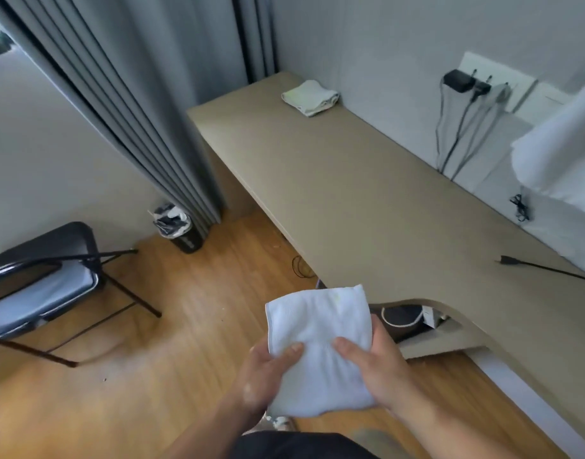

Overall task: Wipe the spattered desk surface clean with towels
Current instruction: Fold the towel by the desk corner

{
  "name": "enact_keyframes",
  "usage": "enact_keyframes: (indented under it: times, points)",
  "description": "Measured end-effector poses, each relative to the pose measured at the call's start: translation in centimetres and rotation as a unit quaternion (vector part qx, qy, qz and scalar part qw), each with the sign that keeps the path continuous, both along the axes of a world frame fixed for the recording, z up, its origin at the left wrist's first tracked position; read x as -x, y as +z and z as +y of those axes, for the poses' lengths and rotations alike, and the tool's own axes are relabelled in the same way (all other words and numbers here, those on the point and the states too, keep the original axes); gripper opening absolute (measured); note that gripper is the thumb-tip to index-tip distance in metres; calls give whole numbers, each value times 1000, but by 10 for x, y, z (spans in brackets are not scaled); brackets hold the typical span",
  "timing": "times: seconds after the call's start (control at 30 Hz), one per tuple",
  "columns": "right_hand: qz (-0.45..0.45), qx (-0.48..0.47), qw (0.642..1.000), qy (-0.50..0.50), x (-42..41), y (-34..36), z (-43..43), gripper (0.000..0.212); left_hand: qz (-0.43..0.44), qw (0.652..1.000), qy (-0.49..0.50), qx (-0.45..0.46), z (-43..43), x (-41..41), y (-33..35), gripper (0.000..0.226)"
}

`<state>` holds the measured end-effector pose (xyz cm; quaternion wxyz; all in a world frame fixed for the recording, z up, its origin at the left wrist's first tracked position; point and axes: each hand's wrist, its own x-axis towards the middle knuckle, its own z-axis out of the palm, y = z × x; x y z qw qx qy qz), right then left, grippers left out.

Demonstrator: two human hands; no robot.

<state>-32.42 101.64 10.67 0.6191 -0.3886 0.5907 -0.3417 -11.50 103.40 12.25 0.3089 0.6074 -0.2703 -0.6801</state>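
Observation:
I hold a folded white towel (317, 346) in front of me over the wooden floor, just off the near edge of the beige desk (367, 200). My left hand (267, 372) grips its left side with the thumb on top. My right hand (373, 369) grips its right side the same way. A second folded towel (310, 97), white with a faint yellow-green tint, lies at the desk's far end by the wall. No spatter is visible on the desk surface from here.
A black cable plug (529, 265) lies on the desk at right, beside white bedding (562, 154). Chargers and cords (463, 94) hang from a wall socket. A black folding chair (42, 279) and a black bin (180, 228) stand on the floor at left, by grey curtains (135, 94).

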Motion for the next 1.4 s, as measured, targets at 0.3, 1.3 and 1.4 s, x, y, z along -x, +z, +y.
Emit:
enact_keyframes:
  times: [0.3, 1.3, 1.4]
  points:
    - [52, 7, 998, -27, -113, 3, -105, 42, 31, 998, -52, 17, -117, -122, -9, 46]
    - [67, -88, 972, -206, -284, -30, -648, 31, -86, 974, -211, -4, -748, -268, -37, 55]
    - [40, -142, 958, -244, -302, -35, -699, 34, -106, 963, -246, -16, -822, -280, -49, 54]
